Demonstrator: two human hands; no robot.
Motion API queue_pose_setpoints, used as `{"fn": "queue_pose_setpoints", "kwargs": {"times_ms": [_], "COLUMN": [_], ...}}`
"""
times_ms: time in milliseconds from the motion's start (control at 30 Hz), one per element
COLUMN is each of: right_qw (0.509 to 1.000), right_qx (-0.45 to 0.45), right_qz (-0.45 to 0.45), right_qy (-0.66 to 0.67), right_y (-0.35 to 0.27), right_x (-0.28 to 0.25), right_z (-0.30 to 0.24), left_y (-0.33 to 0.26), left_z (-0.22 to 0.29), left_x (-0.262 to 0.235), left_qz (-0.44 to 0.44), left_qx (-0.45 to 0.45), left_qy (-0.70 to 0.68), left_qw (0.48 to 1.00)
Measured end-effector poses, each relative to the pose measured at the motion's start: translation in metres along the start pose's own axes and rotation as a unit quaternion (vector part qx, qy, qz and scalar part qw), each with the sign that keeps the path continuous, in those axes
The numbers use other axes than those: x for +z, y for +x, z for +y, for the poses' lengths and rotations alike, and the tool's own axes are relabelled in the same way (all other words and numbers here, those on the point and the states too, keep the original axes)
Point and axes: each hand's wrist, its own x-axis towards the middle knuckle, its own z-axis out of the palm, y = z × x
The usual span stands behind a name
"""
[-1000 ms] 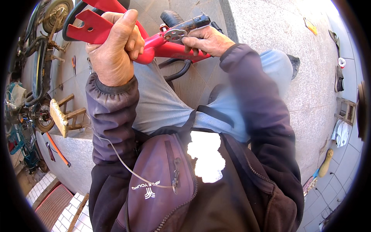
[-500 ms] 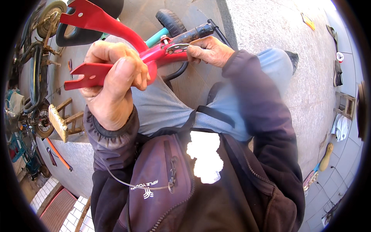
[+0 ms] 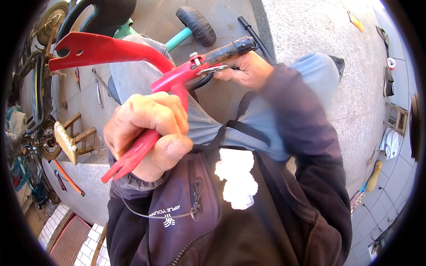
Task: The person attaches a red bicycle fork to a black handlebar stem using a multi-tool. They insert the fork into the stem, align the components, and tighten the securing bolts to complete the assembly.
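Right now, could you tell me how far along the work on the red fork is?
The red fork is off any bike, held up over the lap. In hand: the left hand grips one blade, the right hand holds a ring spanner at the bolt below the dark stem. The stem remains attached; wrenches lie on the ground.

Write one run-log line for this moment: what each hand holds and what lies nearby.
left hand: grips red fork leg | right hand: wrench at fork bolt | nearby: small wheel, spanners on floor
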Motion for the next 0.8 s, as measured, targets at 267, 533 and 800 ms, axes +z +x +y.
{"fn": "queue_pose_setpoints", "kwargs": {"times_ms": [267,533,800], "right_qw": [0.999,0.996,0.974], "right_qx": [0.007,-0.007,0.15], "right_qz": [-0.016,-0.003,-0.093], "right_qy": [-0.03,-0.087,-0.14], "right_y": [-0.005,-0.026,-0.038], "right_x": [0.007,0.02,0.008], "right_z": [-0.002,-0.003,-0.037], "left_y": [-0.015,-0.028,-0.033], "left_z": [-0.004,-0.012,-0.012], "left_x": [0.008,0.001,0.006], "left_qz": [0.023,-0.154,-0.175], "left_qx": [-0.019,0.039,0.042], "left_qy": [0.015,0.061,0.091], "left_qw": [0.999,0.985,0.979]}}
